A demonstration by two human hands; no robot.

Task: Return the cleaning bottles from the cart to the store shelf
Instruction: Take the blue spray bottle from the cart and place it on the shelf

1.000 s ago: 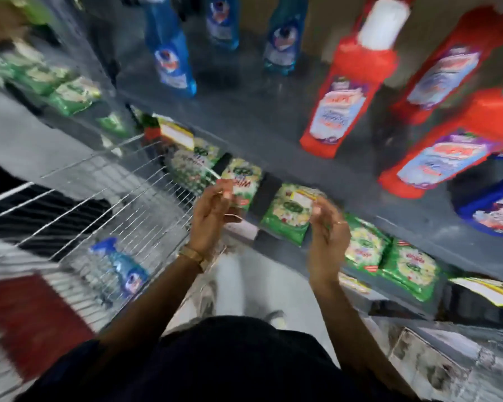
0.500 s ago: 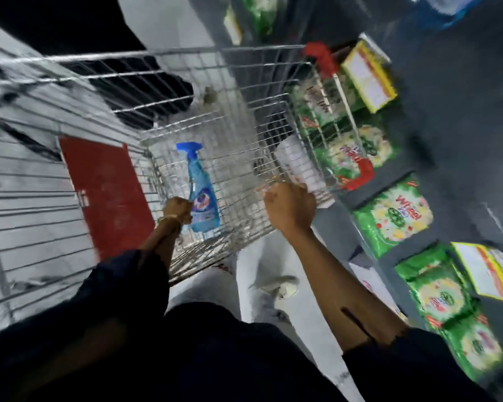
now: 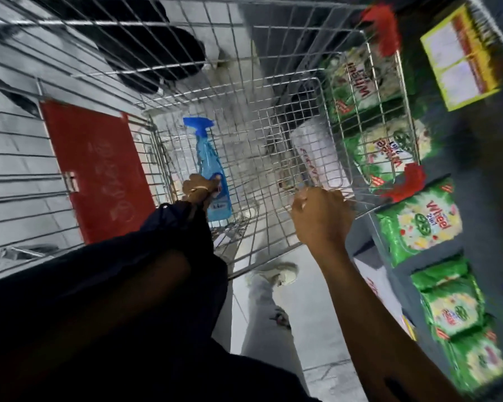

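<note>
A blue spray bottle (image 3: 207,153) with a blue trigger head lies in the wire cart (image 3: 186,23), head pointing away from me. My left hand (image 3: 199,188) reaches down into the cart, its fingers wrapped around the bottle's lower body. My right hand (image 3: 320,219) is closed on the cart's near wire rim, to the right of the bottle. The grey store shelf (image 3: 482,175) runs along the cart's right side.
The cart's red flap (image 3: 96,169) is on the left. A white package (image 3: 317,152) shows at the cart's right wall. Green detergent packs (image 3: 418,224) fill the lower shelf, with a yellow price label (image 3: 459,56) above them. My legs and shoe (image 3: 276,275) stand on the pale floor.
My view swung from the shelf down to the cart. My left hand went into the cart and closed around the blue bottle. My right hand took hold of the cart's rim.
</note>
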